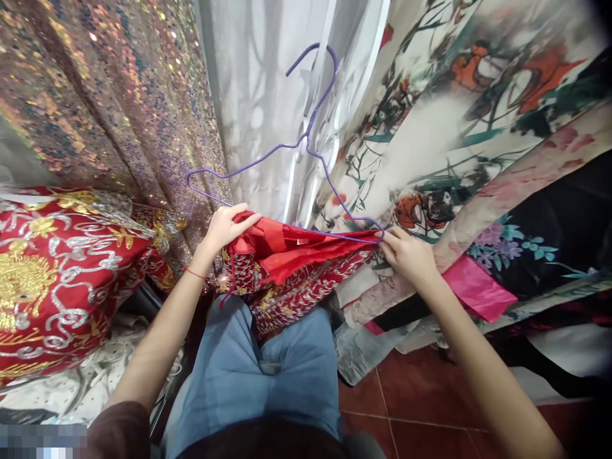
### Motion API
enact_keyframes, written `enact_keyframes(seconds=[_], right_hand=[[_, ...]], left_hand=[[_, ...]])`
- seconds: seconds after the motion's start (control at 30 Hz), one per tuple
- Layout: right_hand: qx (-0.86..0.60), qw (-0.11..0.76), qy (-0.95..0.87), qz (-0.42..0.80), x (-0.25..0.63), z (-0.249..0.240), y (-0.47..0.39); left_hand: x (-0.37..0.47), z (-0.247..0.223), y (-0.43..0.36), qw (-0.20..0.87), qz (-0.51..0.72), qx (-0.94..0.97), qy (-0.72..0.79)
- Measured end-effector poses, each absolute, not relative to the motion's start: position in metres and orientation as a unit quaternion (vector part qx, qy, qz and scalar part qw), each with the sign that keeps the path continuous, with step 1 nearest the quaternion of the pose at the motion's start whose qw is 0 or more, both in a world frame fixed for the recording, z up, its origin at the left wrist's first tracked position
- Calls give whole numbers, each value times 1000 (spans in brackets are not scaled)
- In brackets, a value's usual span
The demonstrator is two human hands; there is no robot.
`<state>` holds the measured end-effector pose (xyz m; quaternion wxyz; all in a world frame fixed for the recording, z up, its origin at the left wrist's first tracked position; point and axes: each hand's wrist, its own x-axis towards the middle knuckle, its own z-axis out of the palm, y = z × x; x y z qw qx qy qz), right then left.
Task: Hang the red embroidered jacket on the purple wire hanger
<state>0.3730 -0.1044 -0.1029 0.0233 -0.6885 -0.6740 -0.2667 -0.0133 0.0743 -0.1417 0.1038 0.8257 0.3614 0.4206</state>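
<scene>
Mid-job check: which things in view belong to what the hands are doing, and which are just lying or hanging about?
In the job:
- red garment, held at its top edge by the left hand
- purple hanger, one corner at the right hand

Just about:
- gold-and-silver embroidered cloth
- sequined fabric
- white floral fabric
- pink cloth

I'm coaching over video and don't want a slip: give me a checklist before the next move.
1. Left hand on the red garment: ok, at its top edge.
2. Right hand on the garment: ok, pinching at its right end.
3. Purple hanger along the garment's top: ok, lower bar lies there.
4. Hanger's left end covered: not ok, it sticks out bare.
5. Hook free: ok, nothing hangs on it.
6. Grip firmness: cannot tell.
</scene>
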Motion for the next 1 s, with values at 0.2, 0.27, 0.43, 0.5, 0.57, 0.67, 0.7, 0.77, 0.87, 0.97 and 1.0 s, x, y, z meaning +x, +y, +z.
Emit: enact_keyframes(seconds=[0.2, 0.27, 0.43, 0.5, 0.57, 0.67, 0.7, 0.77, 0.87, 0.97, 1.0], right_hand=[[-644, -8, -710, -286, 392, -80, -121], [-640, -8, -714, -284, 397, -80, -129], [-637, 63, -704, -308, 401, -82, -131], [-630, 115, -697, -324, 398, -81, -126], [-634, 164, -680, -330, 390, -76, -118], [-639, 269, -648, -315, 372, -65, -106], [-634, 312, -641, -300, 365, -60, -101], [-620, 381, -633, -265, 352, -53, -92], [-610, 426, -626, -234, 338, -49, -80], [-626, 415, -621, -225, 331, -52, -68], [-636, 397, -623, -223, 330, -55, -65]], left_hand=[[-6, -146, 66, 102, 409, 819, 388], [-1, -147, 65, 100, 413, 818, 387], [1, -145, 62, 73, 416, 822, 383], [1, -145, 59, 56, 408, 822, 393], [1, -144, 54, 39, 392, 825, 405], [6, -147, 47, 20, 364, 826, 431], [10, -148, 45, 16, 356, 824, 440], [17, -151, 41, 12, 346, 821, 454], [28, -155, 39, 23, 340, 821, 458], [33, -155, 39, 42, 343, 815, 464], [33, -153, 39, 49, 345, 813, 465]])
